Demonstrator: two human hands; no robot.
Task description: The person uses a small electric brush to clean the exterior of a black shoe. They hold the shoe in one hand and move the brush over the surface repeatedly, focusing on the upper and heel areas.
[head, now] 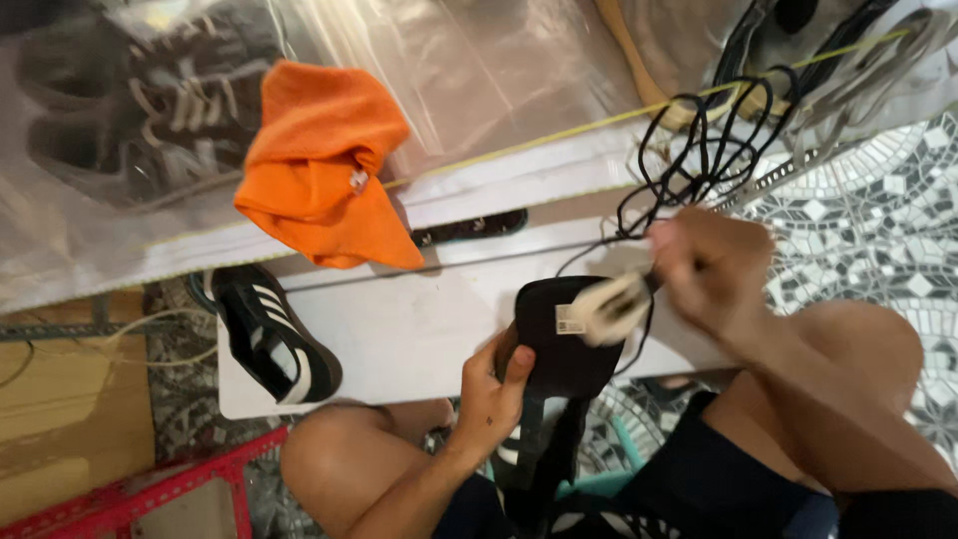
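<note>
My left hand [491, 387] grips the lower edge of a black shoe tongue or insole piece [561, 334] with a white label, held upright over my lap. Blurred with motion, my right hand [711, 269] is closed on a pale, cream-coloured object [611, 307], pressed against the black piece. Black laces or cords [699, 160] loop up from beside my right hand toward the back right.
An orange cloth [324, 165] lies on a white board [399, 329]. A black sneaker with white stripes [271, 334] rests at the board's left end. Dark shoes under clear plastic [130, 110] sit at the back left. Patterned tile floor [878, 230] is at right, a red metal frame [150, 489] lower left.
</note>
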